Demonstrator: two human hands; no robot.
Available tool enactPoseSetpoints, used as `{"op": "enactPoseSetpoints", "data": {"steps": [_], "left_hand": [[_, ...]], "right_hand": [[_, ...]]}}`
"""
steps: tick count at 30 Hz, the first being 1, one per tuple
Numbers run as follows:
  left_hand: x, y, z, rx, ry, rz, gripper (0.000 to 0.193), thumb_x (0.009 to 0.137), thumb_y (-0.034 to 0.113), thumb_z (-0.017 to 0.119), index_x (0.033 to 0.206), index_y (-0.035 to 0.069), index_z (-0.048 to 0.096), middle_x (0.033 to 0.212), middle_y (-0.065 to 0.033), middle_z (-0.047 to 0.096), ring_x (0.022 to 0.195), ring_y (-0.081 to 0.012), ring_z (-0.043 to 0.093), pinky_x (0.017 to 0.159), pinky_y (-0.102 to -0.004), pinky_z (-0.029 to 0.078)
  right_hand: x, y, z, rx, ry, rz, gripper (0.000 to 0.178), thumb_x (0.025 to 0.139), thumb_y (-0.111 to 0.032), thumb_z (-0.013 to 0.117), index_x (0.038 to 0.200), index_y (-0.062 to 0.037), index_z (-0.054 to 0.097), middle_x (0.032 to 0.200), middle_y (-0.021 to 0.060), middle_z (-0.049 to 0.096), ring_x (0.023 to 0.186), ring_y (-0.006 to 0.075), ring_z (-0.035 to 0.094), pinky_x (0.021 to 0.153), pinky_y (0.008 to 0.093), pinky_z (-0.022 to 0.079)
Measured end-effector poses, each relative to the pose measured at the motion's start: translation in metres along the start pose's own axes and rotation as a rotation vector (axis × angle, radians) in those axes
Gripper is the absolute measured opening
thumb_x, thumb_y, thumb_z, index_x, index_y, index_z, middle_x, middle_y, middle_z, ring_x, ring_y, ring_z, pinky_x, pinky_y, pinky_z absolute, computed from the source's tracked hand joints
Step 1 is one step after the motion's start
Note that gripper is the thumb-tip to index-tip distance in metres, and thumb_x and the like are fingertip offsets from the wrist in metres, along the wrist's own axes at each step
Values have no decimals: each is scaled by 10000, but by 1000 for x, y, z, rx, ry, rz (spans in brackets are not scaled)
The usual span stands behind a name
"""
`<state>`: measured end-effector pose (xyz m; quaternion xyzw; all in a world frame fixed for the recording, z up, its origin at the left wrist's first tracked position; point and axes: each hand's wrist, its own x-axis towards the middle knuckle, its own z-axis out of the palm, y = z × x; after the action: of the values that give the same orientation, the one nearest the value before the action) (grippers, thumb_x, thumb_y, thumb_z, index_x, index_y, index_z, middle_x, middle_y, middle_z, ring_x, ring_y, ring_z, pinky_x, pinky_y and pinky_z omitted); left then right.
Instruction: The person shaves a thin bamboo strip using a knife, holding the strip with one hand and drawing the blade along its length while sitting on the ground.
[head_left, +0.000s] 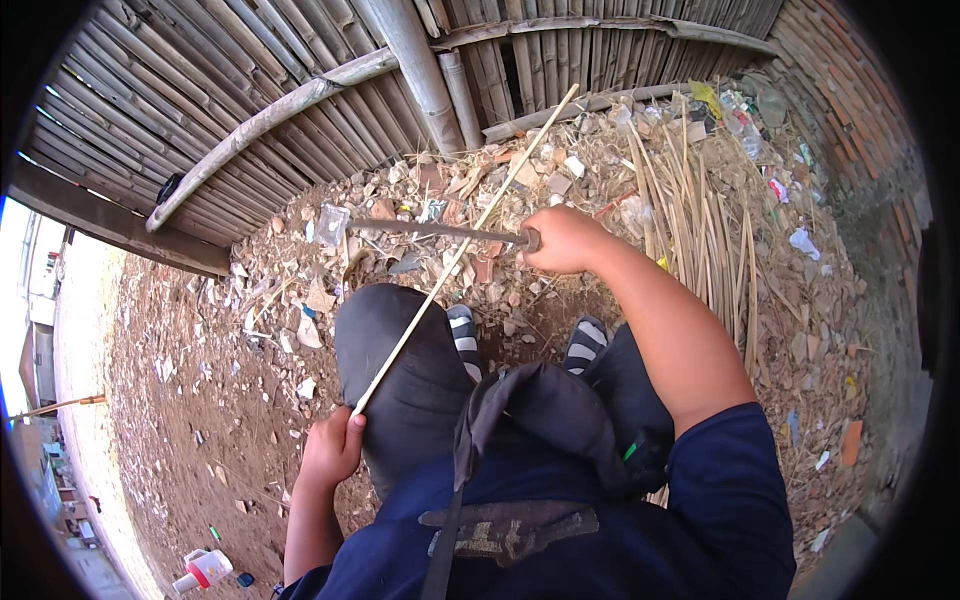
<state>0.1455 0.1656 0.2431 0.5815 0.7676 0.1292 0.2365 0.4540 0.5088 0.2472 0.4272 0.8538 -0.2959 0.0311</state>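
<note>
Pinched in the grip of the left hand (334,447), between thumb and fingers, a long pale strip (430,300) is held near its lower end. The right hand's (563,240) grip is wrapped around one end of a long dark tool (430,229), by which the strip is crossed about midway; whether the two are touching cannot be told.

Several mishaps can be foreseen. Because the strip is held at one end only, its far end could be swung aside or the whole piece twisted if it were pushed by the tool. If the tool were slid down along the strip, the left thumb or the left knee (385,345) could be struck, both being in line with it. The strip could also be split unevenly or snapped if it were bent hard over the leg.

The strip's long axis is slanted from the left hand, past the left knee, up and to the right, its free tip being pointed away from the body toward the slatted fence (250,100). The tool is laid nearly crosswise, pointed left.

Farther out, a bundle of similar strips (700,230) is spread on the littered ground (240,400) to the right, and a brick wall (860,110) is seen beyond it.
</note>
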Motion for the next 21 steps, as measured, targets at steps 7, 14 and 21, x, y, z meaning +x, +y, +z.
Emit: {"op": "enactPoseSetpoints", "data": {"steps": [7,14,21], "left_hand": [[-2,1,0,127,28,10,364,1026,306,508,791,28,507,643,-249,570,641,-493,584,573,-559,436],[10,2,-6,33,-38,21,364,1032,311,501,809,25,525,643,-244,580,635,-488,591,568,-544,445],[-1,-6,2,108,21,16,341,1020,300,523,818,25,515,654,-245,589,634,-487,590,568,-555,447]], "right_hand": [[-4,-6,-1,-48,42,-12,309,782,-295,723,966,-47,716,922,203,710,913,373,688,809,444,539],[11,21,-7,120,-27,118,314,771,-250,673,993,-31,710,957,233,705,932,377,684,827,429,540],[-7,-28,-4,-90,-52,-2,343,763,-282,710,995,-30,711,991,202,714,932,381,684,823,435,546]]}}
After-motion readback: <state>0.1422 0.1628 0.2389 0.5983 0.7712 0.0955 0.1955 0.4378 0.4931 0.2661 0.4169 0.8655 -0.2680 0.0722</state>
